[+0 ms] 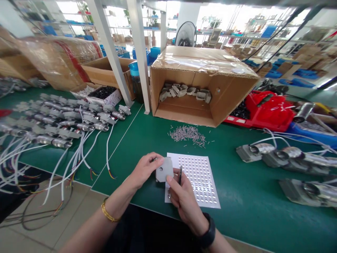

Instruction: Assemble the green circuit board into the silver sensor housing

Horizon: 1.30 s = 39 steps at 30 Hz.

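Observation:
My left hand (144, 169) pinches a small grey metal plate (164, 170) with a hole in it, just above the near edge of the green table. My right hand (181, 196) touches the plate's lower edge with its thumb and grips a thin dark tool (180, 174), perhaps tweezers. Under both hands lies a white perforated sheet (200, 177) dotted with rows of small holes. A scatter of tiny silver pins (187, 134) lies on the mat beyond the sheet.
An open cardboard box (184, 105) on its side holds several grey parts. Rows of metal fittings with white cables (65, 123) fill the left. More fittings (284, 156) lie at right, near a red tray (265, 112). White posts (139, 56) stand behind.

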Available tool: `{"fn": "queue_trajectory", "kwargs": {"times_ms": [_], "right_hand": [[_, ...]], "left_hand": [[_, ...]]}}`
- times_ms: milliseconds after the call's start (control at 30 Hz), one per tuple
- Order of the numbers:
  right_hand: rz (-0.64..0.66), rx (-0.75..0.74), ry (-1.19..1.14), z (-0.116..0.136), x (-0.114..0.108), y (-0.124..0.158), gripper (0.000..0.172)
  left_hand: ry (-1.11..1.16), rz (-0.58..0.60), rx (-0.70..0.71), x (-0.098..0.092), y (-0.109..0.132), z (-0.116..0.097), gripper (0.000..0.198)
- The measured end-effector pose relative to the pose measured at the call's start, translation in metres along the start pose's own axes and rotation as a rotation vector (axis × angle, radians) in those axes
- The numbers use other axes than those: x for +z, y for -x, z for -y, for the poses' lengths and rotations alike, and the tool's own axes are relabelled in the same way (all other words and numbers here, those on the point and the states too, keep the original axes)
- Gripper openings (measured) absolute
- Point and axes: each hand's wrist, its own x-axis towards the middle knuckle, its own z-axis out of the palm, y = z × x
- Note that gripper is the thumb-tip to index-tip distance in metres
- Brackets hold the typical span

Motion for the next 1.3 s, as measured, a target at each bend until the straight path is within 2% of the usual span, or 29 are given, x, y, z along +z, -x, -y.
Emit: {"fn": "queue_trajectory", "kwargs": {"times_ms": [100, 267, 533, 733, 1000, 1067, 1167, 1233, 1300], "right_hand": [[0.028, 0.002, 0.04, 0.001, 0.003, 0.0, 0.059], [-0.019, 0.039, 0.018, -0.002, 0.006, -0.001, 0.061], [0.002, 0.058, 0.037, 0.005, 0.005, 0.001, 0.056], [0.013, 0.044, 0.086, 0.004, 0.002, -0.001, 0.056], [-0.011, 0.041, 0.073, 0.002, 0.007, -0.002, 0.051], [0.006, 0.025, 0.116, 0.006, 0.006, -0.004, 0.047], [0.081, -0.082, 0.381, 0.02, 0.0, -0.013, 0.039], [0.129, -0.298, 0.742, 0.03, -0.005, -0.022, 0.036], [0.189, -0.58, 1.19, 0.038, -0.01, -0.034, 0.041]], "left_hand": [[0.004, -0.026, 0.016, 0.0, 0.006, 0.003, 0.041], [0.005, -0.011, 0.044, -0.002, 0.008, 0.006, 0.039], [-0.033, 0.002, 0.077, -0.003, 0.009, 0.004, 0.036], [-0.021, 0.06, 0.072, -0.009, 0.011, 0.001, 0.034], [-0.077, 0.019, 0.142, -0.01, 0.01, 0.007, 0.036], [-0.115, 0.043, 0.16, -0.015, 0.01, 0.003, 0.035], [-0.283, 0.13, 0.272, -0.028, 0.008, -0.004, 0.033], [-0.488, 0.148, 0.403, -0.036, 0.006, -0.005, 0.033], [-0.703, 0.061, 0.535, -0.037, 0.003, 0.001, 0.032]]}}
